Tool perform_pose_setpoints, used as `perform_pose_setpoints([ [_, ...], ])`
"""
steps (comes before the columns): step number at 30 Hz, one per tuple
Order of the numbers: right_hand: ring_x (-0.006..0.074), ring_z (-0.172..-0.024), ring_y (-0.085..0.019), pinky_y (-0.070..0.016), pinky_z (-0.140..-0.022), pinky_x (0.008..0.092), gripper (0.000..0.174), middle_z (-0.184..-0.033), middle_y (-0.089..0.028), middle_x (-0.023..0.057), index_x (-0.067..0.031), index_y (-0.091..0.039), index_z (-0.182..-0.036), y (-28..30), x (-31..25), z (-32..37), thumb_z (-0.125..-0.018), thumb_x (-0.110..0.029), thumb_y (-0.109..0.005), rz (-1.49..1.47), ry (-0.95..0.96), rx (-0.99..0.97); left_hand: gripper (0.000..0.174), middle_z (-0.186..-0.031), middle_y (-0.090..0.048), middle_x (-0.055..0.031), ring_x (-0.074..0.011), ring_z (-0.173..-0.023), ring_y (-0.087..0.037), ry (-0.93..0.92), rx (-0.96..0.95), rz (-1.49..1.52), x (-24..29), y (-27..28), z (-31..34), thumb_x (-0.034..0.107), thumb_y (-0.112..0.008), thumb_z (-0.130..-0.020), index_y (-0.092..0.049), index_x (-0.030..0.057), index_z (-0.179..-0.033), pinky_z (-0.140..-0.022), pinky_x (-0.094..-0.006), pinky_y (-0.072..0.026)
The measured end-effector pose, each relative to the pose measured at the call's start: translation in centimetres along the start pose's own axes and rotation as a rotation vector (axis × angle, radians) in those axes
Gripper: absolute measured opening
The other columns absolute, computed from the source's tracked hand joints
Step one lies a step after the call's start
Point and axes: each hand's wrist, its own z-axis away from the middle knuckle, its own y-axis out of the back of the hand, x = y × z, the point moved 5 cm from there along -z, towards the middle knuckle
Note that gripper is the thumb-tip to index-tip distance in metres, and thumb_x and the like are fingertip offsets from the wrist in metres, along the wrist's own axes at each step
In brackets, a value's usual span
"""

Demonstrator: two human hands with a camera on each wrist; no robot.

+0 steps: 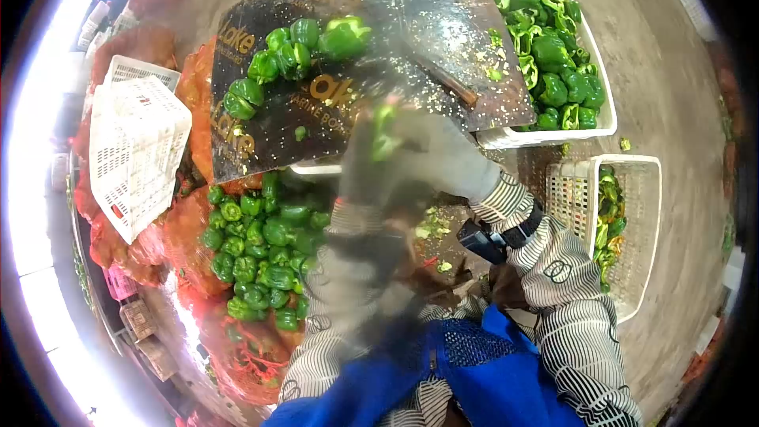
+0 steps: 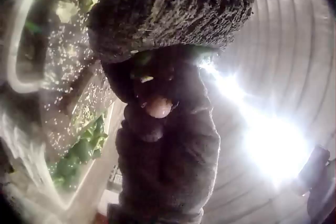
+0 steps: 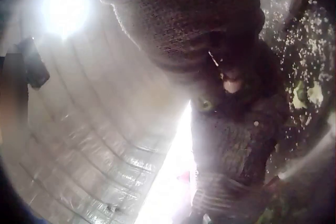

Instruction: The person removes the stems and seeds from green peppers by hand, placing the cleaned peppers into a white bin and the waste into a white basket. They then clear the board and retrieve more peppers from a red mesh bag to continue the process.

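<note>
Over the board point(image 1: 443, 24), blurred green pepper point(image 1: 385, 130), gloved left hand point(image 1: 362, 160) and right hand point(image 1: 443, 160) curled round it.

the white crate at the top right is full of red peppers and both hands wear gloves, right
Not quite. The head view shows the peppers in the white crate at the top right are green, not red. The left hand and right hand do wear gloves.
</note>
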Motion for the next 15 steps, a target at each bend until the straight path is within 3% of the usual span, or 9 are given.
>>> perform_pose_setpoints([
  [2,0.0287,-0.094,-0.063,-0.0501,-0.086,0.0353,0.038,-0.105,-0.064,0.0167,-0.0028,-0.063,-0.116,0.2,-0.3,-0.2,-0.078,-0.009,-0.064,0.147,0.060,-0.013,0.037,-0.106,-0.064,-0.0101,-0.0148,-0.088,-0.063,0.476,0.122,0.687,0.1,-1.1,0.0,0.027,-0.043,-0.104,-0.054,0.0017,-0.127,-0.075,-0.0251,-0.0551],
  [3,0.0290,-0.093,-0.063,-0.0502,-0.085,0.0361,0.036,-0.104,-0.064,0.0171,-0.0028,-0.063,-0.115,0.0,-0.5,-0.3,-0.079,-0.009,-0.063,0.292,0.126,-0.024,0.037,-0.106,-0.064,-0.0101,-0.0148,-0.088,-0.063,0.479,0.133,0.688,-0.6,-0.5,0.2,0.027,-0.043,-0.104,-0.054,0.0017,-0.127,-0.075,-0.0251,-0.0551],
  [5,0.0318,-0.091,-0.060,-0.0492,-0.083,0.0397,0.024,-0.099,-0.062,0.0166,-0.0016,-0.061,-0.101,-0.9,0.0,-1.1,-0.079,-0.011,-0.063,0.262,0.191,0.113,0.038,-0.107,-0.064,-0.0114,-0.0150,-0.087,-0.063,0.019,0.022,-0.355,0.0,0.7,-0.8,0.029,-0.049,-0.101,-0.055,0.0010,-0.125,-0.072,-0.0252,-0.0558],
  [6,0.0345,-0.088,-0.058,-0.0483,-0.081,0.0434,0.015,-0.093,-0.060,0.0161,-0.0004,-0.060,-0.087,-0.6,-0.1,-1.2,-0.079,-0.013,-0.062,0.235,0.255,0.257,0.034,-0.107,-0.064,-0.0114,-0.0152,-0.087,-0.063,0.187,0.125,0.221,-1.3,1.0,-0.9,0.028,-0.055,-0.098,-0.057,0.0007,-0.118,-0.071,-0.0245,-0.0554],
  [7,0.0345,-0.088,-0.058,-0.0483,-0.081,0.0434,0.015,-0.093,-0.060,0.0161,-0.0004,-0.060,-0.087,-0.5,0.3,-1.4,-0.079,-0.013,-0.062,0.236,0.251,0.256,0.034,-0.106,-0.064,-0.0108,-0.0151,-0.086,-0.064,0.260,0.141,0.435,-1.8,1.0,-0.6,0.029,-0.055,-0.098,-0.058,0.0012,-0.118,-0.071,-0.0248,-0.0555],
  [9,0.0334,-0.090,-0.059,-0.0489,-0.081,0.0429,0.009,-0.093,-0.060,0.0161,-0.0017,-0.062,-0.083,0.5,0.4,-1.9,-0.079,-0.009,-0.061,0.439,0.157,0.375,0.033,-0.104,-0.065,-0.0095,-0.0150,-0.085,-0.064,0.315,0.135,0.637,-1.4,1.2,-0.2,0.030,-0.056,-0.098,-0.058,0.0023,-0.116,-0.070,-0.0254,-0.0558],
  [10,0.0290,-0.088,-0.061,-0.0495,-0.082,0.0382,0.018,-0.094,-0.060,0.0148,-0.0028,-0.062,-0.098,1.5,-0.2,-1.7,-0.081,-0.007,-0.060,0.418,0.057,0.416,0.033,-0.102,-0.065,-0.0088,-0.0150,-0.085,-0.064,0.324,0.133,0.719,-1.0,1.4,-0.2,0.030,-0.056,-0.097,-0.059,0.0028,-0.115,-0.070,-0.0257,-0.0559],
  [11,0.0290,-0.088,-0.061,-0.0495,-0.082,0.0382,0.018,-0.094,-0.060,0.0148,-0.0028,-0.062,-0.098,1.6,-0.1,-1.6,-0.081,-0.007,-0.060,0.415,0.066,0.409,0.033,-0.101,-0.066,-0.0082,-0.0150,-0.084,-0.064,0.313,0.139,0.769,-0.9,1.9,-0.4,0.031,-0.056,-0.097,-0.059,0.0033,-0.114,-0.070,-0.0260,-0.0560],
  [15,0.0290,-0.099,-0.060,-0.0502,-0.085,0.0385,0.022,-0.102,-0.060,0.0123,-0.0072,-0.064,-0.102,0.0,1.8,-2.2,-0.080,-0.012,-0.063,0.335,0.054,0.188,0.032,-0.097,-0.067,-0.0056,-0.0148,-0.082,-0.065,0.317,0.176,0.851,-0.8,2.4,-0.5,0.034,-0.058,-0.096,-0.061,0.0055,-0.111,-0.068,-0.0271,-0.0565],
])
